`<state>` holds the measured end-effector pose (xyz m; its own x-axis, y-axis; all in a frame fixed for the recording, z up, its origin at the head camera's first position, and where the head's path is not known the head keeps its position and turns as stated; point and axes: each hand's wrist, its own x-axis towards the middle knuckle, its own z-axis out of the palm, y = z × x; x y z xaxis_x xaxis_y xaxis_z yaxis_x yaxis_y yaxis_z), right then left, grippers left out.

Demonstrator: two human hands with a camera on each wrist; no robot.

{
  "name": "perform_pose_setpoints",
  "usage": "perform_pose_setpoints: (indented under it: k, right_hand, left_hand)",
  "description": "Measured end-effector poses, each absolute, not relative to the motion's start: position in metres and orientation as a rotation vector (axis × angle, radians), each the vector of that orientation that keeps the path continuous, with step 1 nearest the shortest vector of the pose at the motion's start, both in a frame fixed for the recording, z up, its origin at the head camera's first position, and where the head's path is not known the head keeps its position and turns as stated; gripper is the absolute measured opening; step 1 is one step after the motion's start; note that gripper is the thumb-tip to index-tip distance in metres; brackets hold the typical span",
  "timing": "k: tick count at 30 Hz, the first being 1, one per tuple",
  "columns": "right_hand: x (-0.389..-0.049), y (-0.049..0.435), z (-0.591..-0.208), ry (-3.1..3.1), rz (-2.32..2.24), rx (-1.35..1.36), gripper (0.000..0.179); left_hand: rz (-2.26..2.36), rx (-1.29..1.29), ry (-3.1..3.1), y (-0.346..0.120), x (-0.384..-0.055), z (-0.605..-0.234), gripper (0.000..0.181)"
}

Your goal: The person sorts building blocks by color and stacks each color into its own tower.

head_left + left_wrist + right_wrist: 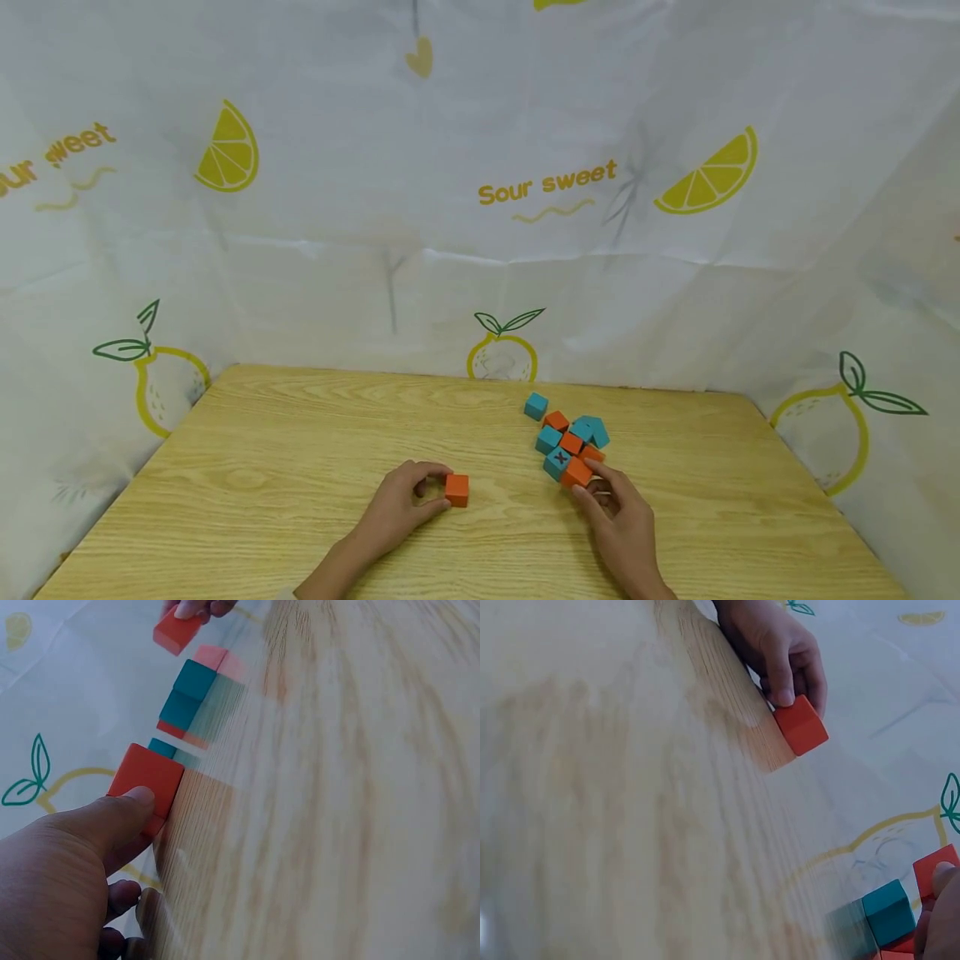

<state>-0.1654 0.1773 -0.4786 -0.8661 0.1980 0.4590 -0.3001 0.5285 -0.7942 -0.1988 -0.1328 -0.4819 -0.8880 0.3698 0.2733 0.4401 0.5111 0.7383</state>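
Note:
My left hand (397, 507) pinches an orange cube (457, 491) between thumb and fingers, close on the wooden table left of the other blocks. In the left wrist view the thumb lies across a face of that orange cube (148, 776). On the right, my right hand (624, 525) grips a second orange cube (576, 472) at the near end of a cluster of blocks. The right wrist view has this orange cube (934, 870) raised beside a teal cube (889, 911). Next to it in the head view sits a teal cube marked with a dark X (557, 461).
Several teal and orange blocks bunch together, among them a teal cube (548, 439) and an orange cube (556, 421). One teal cube (536, 406) stands apart at the back. A white lemon-print sheet (360, 300) rises behind and beside the wooden table (300, 450).

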Motion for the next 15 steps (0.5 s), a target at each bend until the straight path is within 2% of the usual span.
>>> perform_pose_setpoints:
  k: [15]
  right_hand:
    - [-0.168, 0.148, -0.479, -2.133, 1.298, 0.429, 0.043]
  left_hand:
    - [-1.32, -0.707, -2.666, -0.132, -0.199, -0.482, 0.036]
